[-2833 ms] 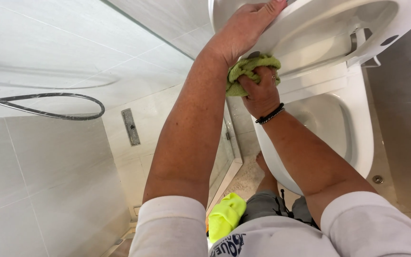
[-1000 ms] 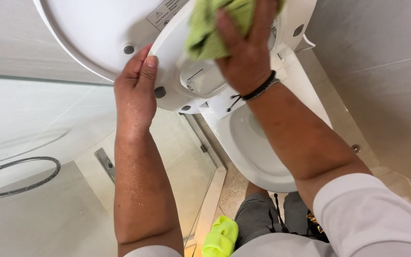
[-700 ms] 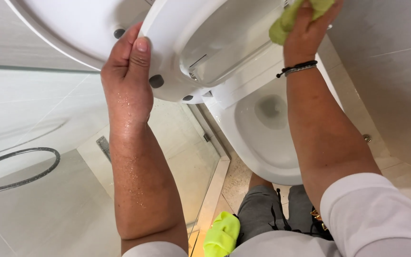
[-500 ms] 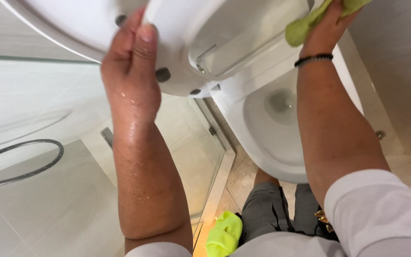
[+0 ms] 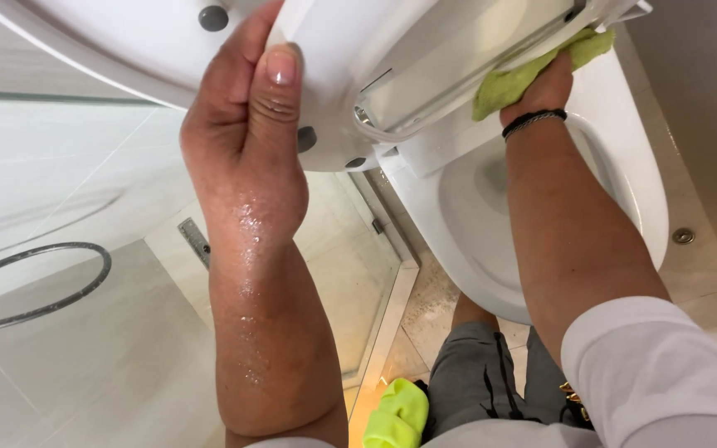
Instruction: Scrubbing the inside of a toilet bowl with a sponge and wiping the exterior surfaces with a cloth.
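My left hand (image 5: 246,137) grips the edge of the raised white toilet seat and lid (image 5: 350,58), thumb on top; the wrist looks wet. My right hand (image 5: 545,87), with a black band on the wrist, presses a yellow-green cloth (image 5: 524,75) against the seat near its hinge, partly hidden under the seat's rim. The white toilet bowl (image 5: 624,199) stands open below my right forearm.
A glass shower screen (image 5: 358,274) and its tiled floor with a narrow drain (image 5: 195,241) lie to the left. A grey hose loop (image 5: 43,286) shows at far left. A second yellow-green cloth (image 5: 397,412) hangs at my waist above grey shorts (image 5: 479,390).
The view has swung and closed in. My right hand with the cloth slid from the seat's top surface down to under the seat by the hinge. My left hand kept its hold.
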